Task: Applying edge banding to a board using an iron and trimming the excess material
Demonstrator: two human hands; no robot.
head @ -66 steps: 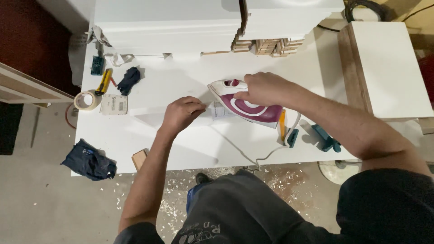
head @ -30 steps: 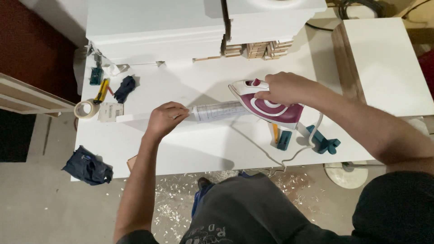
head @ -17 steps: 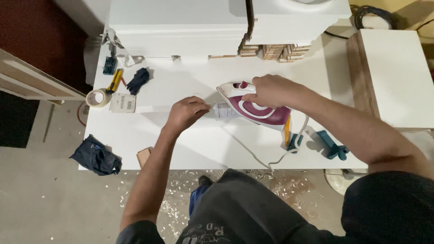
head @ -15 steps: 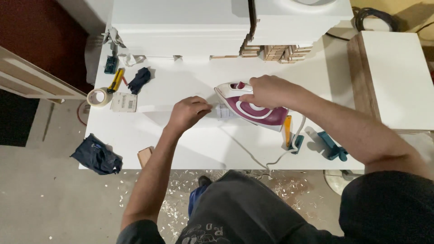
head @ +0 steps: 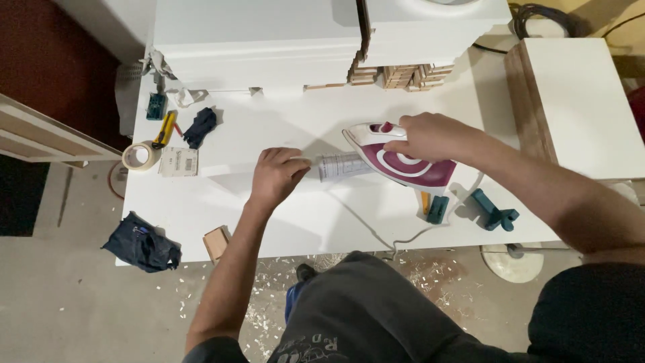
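Two bare hands work over a white table (head: 222,222), seen from above. Nearest, at the table's near edge, a small wooden block (head: 216,243) sits on the lip, and a dark blue cloth (head: 141,243) hangs off the near left corner. Wood shavings (head: 269,269) litter the floor below.

A little farther in, the left hand (head: 277,176) lies palm down with fingers curled, pressing on a thin white strip (head: 228,167) that runs left to right across the table. Whether it pinches the strip or only bears on it cannot be told.

Just right of that hand, the right hand (head: 430,136) is closed around the handle of a purple-and-white clothes iron (head: 403,163) — its tip points left, its sole lies flat over the right part of the strip, beside a grey printed patch (head: 339,166). The iron's white cord (head: 376,232) trails toward the near edge. Near right of the iron lie a teal clamp (head: 494,212) and a smaller teal tool with an orange pencil (head: 433,205).

On the far left stand a roll of tape (head: 138,156), a pale card (head: 179,162), a yellow utility knife (head: 164,129) and a dark glove (head: 200,126).

Farthest, white panels (head: 262,40) are stacked along the table's back — small wood blocks (head: 403,74) beneath them.
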